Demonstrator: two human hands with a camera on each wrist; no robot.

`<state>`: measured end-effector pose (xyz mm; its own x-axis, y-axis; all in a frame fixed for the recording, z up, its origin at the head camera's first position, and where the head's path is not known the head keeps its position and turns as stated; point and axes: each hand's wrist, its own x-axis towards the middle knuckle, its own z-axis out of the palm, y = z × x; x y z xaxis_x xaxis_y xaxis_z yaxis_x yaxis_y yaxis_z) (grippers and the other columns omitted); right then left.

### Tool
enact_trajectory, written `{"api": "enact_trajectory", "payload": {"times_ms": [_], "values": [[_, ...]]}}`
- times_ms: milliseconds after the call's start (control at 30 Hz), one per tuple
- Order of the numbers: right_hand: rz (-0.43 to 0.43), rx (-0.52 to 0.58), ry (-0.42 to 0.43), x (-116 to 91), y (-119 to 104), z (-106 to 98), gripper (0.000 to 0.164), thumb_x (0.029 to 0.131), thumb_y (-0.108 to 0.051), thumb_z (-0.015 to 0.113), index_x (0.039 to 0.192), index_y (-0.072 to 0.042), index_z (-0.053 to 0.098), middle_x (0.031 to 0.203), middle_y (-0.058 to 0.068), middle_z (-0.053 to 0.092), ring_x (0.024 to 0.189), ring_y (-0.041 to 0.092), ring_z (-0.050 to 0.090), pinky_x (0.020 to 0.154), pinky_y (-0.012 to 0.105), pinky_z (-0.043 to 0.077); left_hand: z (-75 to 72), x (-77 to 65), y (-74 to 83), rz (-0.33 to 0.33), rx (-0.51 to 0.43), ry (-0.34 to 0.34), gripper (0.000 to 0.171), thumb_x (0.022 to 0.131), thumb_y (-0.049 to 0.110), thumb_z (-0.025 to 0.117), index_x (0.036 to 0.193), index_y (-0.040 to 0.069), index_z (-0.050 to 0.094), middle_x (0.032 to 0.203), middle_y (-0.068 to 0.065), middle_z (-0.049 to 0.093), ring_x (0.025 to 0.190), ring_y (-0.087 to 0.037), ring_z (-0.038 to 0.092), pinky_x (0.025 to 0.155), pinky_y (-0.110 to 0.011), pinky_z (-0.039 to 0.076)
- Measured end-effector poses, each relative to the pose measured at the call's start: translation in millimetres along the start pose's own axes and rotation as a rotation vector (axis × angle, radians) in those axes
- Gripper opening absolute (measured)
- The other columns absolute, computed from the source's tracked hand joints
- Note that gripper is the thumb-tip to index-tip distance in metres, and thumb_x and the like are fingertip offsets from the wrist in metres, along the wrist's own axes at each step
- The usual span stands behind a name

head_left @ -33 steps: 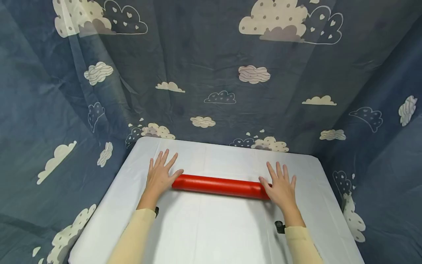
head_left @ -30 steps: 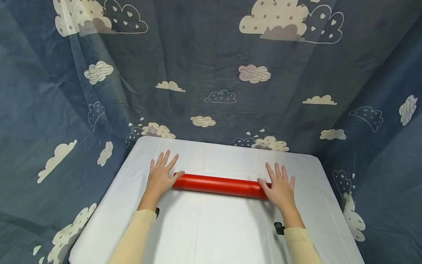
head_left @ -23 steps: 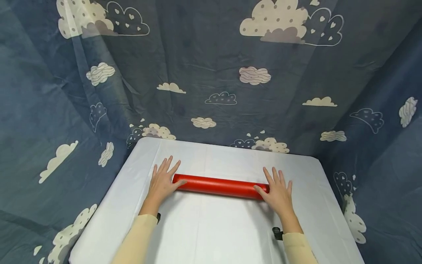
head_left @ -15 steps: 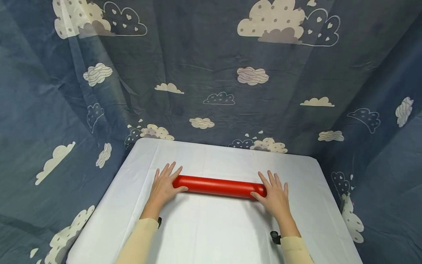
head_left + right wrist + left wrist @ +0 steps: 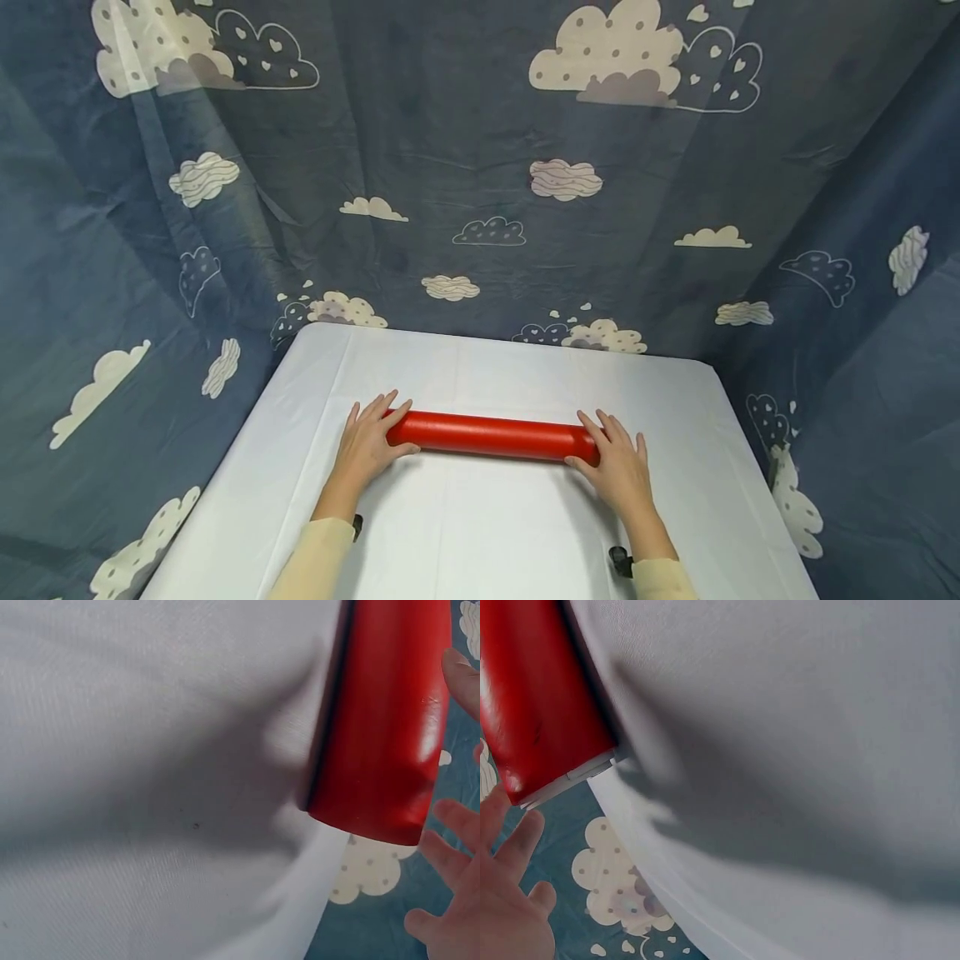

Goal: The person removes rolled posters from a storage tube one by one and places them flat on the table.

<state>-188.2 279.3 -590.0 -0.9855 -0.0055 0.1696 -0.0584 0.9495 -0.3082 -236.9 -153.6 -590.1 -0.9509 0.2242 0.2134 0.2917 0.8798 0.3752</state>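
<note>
A glossy red roll (image 5: 487,436) lies crosswise on the white-covered table (image 5: 450,533). At its left end is my left hand (image 5: 363,446), fingers spread beyond the end and thumb along the near side. My right hand (image 5: 618,468) is at the opposite end in a similar pose. In the left wrist view, the red roll (image 5: 544,697) shows a pale layered end edge, and the left hand (image 5: 514,907) has its fingertips close to it. In the right wrist view, the right hand's thumb and fingers stand loosely beside the red roll (image 5: 382,720); firm contact cannot be made out.
A dark blue curtain (image 5: 420,150) printed with pale clouds surrounds the table at the back and both sides. A black wrist device (image 5: 620,561) sits at the right wrist, and another dark one (image 5: 357,526) at the left. Both sleeves are cream.
Both hands have drawn back toward me and slightly inward, from above the roll's ends to around them, thumbs now at its near side. The roll stays about where it was; the head view has tilted slightly.
</note>
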Motion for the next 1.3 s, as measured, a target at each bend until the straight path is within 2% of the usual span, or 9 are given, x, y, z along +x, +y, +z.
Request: {"api": "enact_trajectory", "payload": {"times_ms": [200, 433, 600, 800, 1067, 1300], "values": [[0.008, 0.002, 0.003, -4, -1, 4, 0.085, 0.084, -0.041, 0.089, 0.158, -0.025, 0.051, 0.158, 0.021, 0.053, 0.146, 0.044, 0.049, 0.120, 0.080, 0.023, 6.9, -6.6, 0.4, -0.007, -0.001, 0.010, 0.076, 0.077, 0.043, 0.094, 0.145, 0.022, 0.067, 0.154, -0.010, 0.061, 0.144, -0.034, 0.056, 0.127, -0.067, 0.027], [-0.039, -0.033, 0.066, -3, 0, 11, 0.078, 0.079, -0.032, 0.095, 0.148, -0.023, 0.062, 0.149, 0.017, 0.061, 0.144, 0.039, 0.051, 0.119, 0.079, 0.030, 6.2, -3.7, 1.2, -0.011, 0.007, 0.052, 0.066, 0.079, 0.032, 0.094, 0.141, 0.022, 0.071, 0.147, -0.010, 0.066, 0.139, -0.033, 0.060, 0.128, -0.065, 0.027], [-0.031, -0.051, 0.106, -4, -2, 16, 0.075, 0.074, -0.029, 0.099, 0.141, -0.021, 0.067, 0.146, 0.016, 0.063, 0.141, 0.039, 0.053, 0.116, 0.079, 0.033, 6.6, -1.0, 1.9, -0.010, 0.040, 0.048, 0.064, 0.078, 0.032, 0.094, 0.138, 0.022, 0.073, 0.144, -0.008, 0.069, 0.135, -0.033, 0.062, 0.126, -0.065, 0.029], [0.004, -0.038, 0.135, -1, -4, 20, 0.066, 0.077, -0.026, 0.097, 0.137, -0.021, 0.069, 0.142, 0.015, 0.066, 0.138, 0.038, 0.055, 0.115, 0.079, 0.034, 7.2, -1.0, 3.0, -0.009, 0.058, 0.055, 0.062, 0.078, 0.033, 0.094, 0.136, 0.023, 0.074, 0.141, -0.007, 0.071, 0.133, -0.031, 0.064, 0.126, -0.065, 0.030], [0.007, -0.047, 0.095, 12, -1, 17, 0.066, 0.079, -0.024, 0.095, 0.139, -0.021, 0.068, 0.144, 0.016, 0.063, 0.140, 0.038, 0.053, 0.117, 0.079, 0.031, 6.1, -6.6, 7.2, -0.001, 0.064, 0.083, 0.063, 0.076, 0.035, 0.094, 0.134, 0.022, 0.076, 0.137, -0.007, 0.073, 0.130, -0.032, 0.065, 0.123, -0.064, 0.035], [-0.010, -0.032, 0.058, 24, 8, 15, 0.065, 0.080, -0.022, 0.094, 0.139, -0.020, 0.067, 0.146, 0.017, 0.062, 0.142, 0.040, 0.051, 0.118, 0.080, 0.029, 9.0, -12.8, 17.0, -0.022, 0.090, 0.108, 0.063, 0.074, 0.040, 0.094, 0.131, 0.021, 0.077, 0.131, -0.007, 0.076, 0.126, -0.031, 0.068, 0.120, -0.064, 0.039]]}}
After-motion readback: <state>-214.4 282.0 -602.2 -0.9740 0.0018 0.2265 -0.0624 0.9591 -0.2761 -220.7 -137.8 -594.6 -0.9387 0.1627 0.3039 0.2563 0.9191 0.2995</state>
